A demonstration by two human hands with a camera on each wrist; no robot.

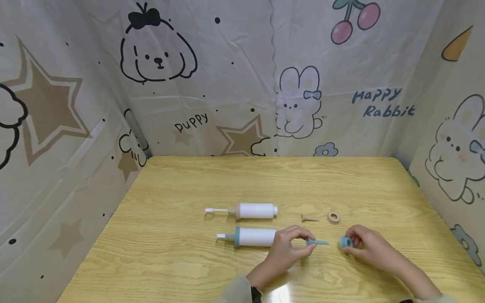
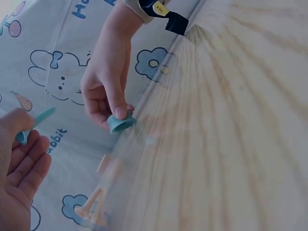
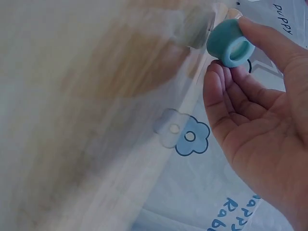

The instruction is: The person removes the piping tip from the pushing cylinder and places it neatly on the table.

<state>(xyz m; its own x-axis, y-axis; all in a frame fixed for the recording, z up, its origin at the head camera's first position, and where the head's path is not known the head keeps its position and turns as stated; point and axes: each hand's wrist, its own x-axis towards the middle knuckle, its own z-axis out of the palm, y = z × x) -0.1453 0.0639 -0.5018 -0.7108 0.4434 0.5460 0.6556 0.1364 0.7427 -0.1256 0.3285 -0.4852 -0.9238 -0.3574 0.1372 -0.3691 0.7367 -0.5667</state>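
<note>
My left hand pinches a thin teal nozzle by its wide end, its narrow tip pointing right. In my right hand, a teal ring-shaped cap is held between thumb and fingers; the right wrist view shows a round hole in the cap. A gap separates nozzle and cap. Left of these lies a white syringe-like tube with a teal collar and plunger, its right end hidden behind my left hand. A matching tube with a peach collar lies parallel behind it.
Beyond my hands, a peach nozzle and a peach ring cap lie on the wood-grain table. Printed cloth with cartoon animals hangs around the table's back and sides.
</note>
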